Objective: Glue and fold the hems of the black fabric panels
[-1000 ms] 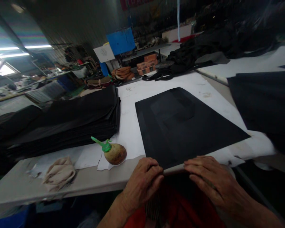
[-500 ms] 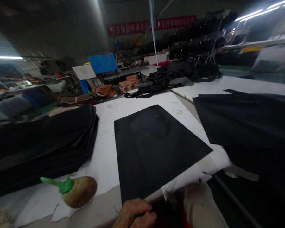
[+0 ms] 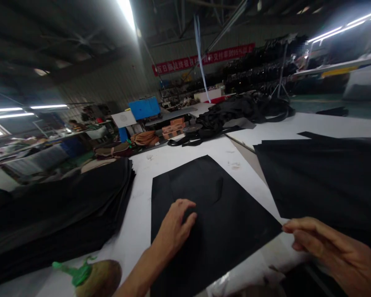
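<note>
In the head view, one black sheet (image 3: 216, 214) is laid flat on the white-covered table (image 3: 140, 206), directly in front of the person, probably so that its whole face can be reached by both hands. The left hand (image 3: 176, 225) is held over the sheet's middle-left part, its thumb and fingers parted and nothing seen between them; whether the sheet is pressed or only hovered over cannot be told. The fingertips of the right hand (image 3: 330, 247) are brought close together at the sheet's right corner, perhaps to control that edge; whether the corner is pinched cannot be told.

Two other lots of black material are placed either side, apparently to leave the middle free: one stack (image 3: 80, 198) at the left, one spread (image 3: 324, 177) at the right, their layers too dark to be counted. One round brown object (image 3: 103, 276) with a green top is set at the near left. Behind, one heap of black straps (image 3: 235, 111) and one blue board (image 3: 144, 108) are seen.
</note>
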The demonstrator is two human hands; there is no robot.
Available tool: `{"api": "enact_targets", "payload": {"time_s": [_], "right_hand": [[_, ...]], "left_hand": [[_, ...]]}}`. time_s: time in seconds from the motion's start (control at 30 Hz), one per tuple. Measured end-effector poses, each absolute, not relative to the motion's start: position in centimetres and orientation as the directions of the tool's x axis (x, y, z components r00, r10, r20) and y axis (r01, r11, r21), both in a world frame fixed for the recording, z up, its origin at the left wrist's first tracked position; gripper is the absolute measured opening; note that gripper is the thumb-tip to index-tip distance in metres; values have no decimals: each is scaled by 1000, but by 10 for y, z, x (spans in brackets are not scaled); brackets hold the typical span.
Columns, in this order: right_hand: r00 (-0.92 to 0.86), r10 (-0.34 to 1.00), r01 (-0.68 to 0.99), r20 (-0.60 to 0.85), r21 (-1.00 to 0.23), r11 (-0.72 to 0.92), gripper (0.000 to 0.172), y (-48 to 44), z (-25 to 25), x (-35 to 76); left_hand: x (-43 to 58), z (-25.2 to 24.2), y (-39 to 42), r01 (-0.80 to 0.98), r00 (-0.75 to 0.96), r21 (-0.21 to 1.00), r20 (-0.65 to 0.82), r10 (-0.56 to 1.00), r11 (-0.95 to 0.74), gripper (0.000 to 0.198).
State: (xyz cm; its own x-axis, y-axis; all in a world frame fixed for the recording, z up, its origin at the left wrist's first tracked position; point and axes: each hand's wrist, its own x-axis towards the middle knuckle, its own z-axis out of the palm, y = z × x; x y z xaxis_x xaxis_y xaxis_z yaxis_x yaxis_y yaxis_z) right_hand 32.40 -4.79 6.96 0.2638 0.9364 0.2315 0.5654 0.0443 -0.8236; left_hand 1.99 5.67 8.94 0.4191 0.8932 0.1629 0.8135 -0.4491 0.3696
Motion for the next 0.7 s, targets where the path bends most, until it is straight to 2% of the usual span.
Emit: {"api": "enact_targets", "payload": {"time_s": [0.1,0.23,0.43,0.5,0.6,0.7], "right_hand": [[262,954,484,145,-875,0,34,-44,61,331],[297,946,428,131,-904,-9,34,-51,61,345],[428,901,434,76,-891,-131,36,-77,48,371],[445,894,423,58,-894,-152,36,-84,43,375],[452,891,400,50,-904,-153,37,-89,43,376],[438,894,421,93,-900,-113,35,-86,49,375]], "left_hand": [[28,91,98,858,410,310,64,910,-409,40],[39,77,129,874,442,258,-67,895,-412,51],[50,76,144,883,452,237,-201,869,-404,22],[54,85,145,887,450,229,-229,863,-402,17],[64,102,139,880,464,218,-201,863,-422,12],[84,116,124,857,506,195,-137,852,-478,19]]}}
